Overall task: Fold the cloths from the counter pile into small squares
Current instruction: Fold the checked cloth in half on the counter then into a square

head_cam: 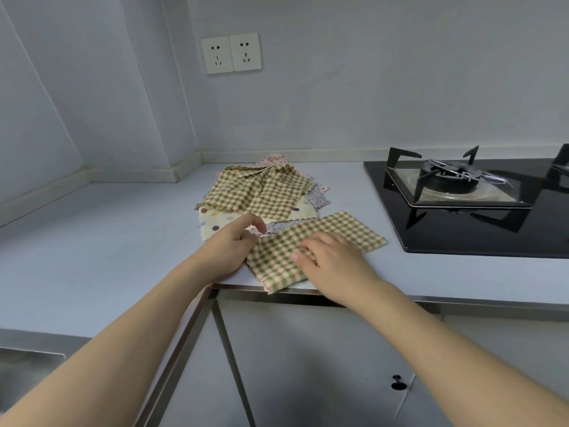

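A green-and-cream checked cloth [341, 231] lies folded into a long strip near the counter's front edge, one corner hanging over it. My left hand [229, 246] pinches the strip's left end between thumb and fingers. My right hand [331, 257] rests flat on the middle of the strip, fingers spread, pressing it down. Behind them sits the pile of cloths [258, 192]: a rumpled checked cloth on top, a cream polka-dot cloth [212, 223] and small floral ones showing underneath.
A black gas hob [462, 195] with a pan support stands to the right, close to the strip's far end. Two wall sockets [231, 53] are above the pile. A steel sink [24, 368] is at lower left; cabinet doors with a black knob [398, 384] are below.
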A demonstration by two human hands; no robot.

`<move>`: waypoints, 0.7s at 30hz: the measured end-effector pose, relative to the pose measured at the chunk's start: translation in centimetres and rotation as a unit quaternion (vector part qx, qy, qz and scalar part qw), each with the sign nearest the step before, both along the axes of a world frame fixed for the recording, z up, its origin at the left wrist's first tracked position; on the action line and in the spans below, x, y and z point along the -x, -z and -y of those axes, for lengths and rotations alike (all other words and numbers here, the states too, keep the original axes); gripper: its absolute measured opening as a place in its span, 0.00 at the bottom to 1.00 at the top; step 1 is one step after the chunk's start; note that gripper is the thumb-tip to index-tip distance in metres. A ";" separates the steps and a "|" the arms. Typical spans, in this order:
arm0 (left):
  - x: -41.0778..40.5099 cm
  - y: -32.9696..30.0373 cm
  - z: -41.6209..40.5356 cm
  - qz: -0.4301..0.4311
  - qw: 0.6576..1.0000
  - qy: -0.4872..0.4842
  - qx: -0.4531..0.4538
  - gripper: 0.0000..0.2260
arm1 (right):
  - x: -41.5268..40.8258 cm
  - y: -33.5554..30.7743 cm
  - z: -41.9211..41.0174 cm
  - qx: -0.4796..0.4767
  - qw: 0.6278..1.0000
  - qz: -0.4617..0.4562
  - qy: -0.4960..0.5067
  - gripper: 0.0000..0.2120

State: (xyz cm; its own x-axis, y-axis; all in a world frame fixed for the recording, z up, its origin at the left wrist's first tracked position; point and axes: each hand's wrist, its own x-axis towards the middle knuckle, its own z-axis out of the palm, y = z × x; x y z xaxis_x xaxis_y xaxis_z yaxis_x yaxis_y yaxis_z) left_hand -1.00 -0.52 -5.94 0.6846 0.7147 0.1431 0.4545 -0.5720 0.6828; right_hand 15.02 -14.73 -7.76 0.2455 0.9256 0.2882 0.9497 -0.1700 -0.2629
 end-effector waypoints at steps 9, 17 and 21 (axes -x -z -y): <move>2.3 -1.1 -0.1 0.031 0.981 0.035 0.188 0.21 | 1.0 0.1 1.3 0.092 0.995 0.017 -0.018 0.49; 2.7 -1.2 0.5 -0.002 0.995 0.016 0.102 0.16 | 4.3 2.4 2.2 -0.165 0.983 0.032 -0.069 0.06; 0.9 -1.9 1.6 0.076 0.993 0.001 0.086 0.06 | 3.4 0.5 2.4 -0.205 0.969 -0.133 -0.030 0.15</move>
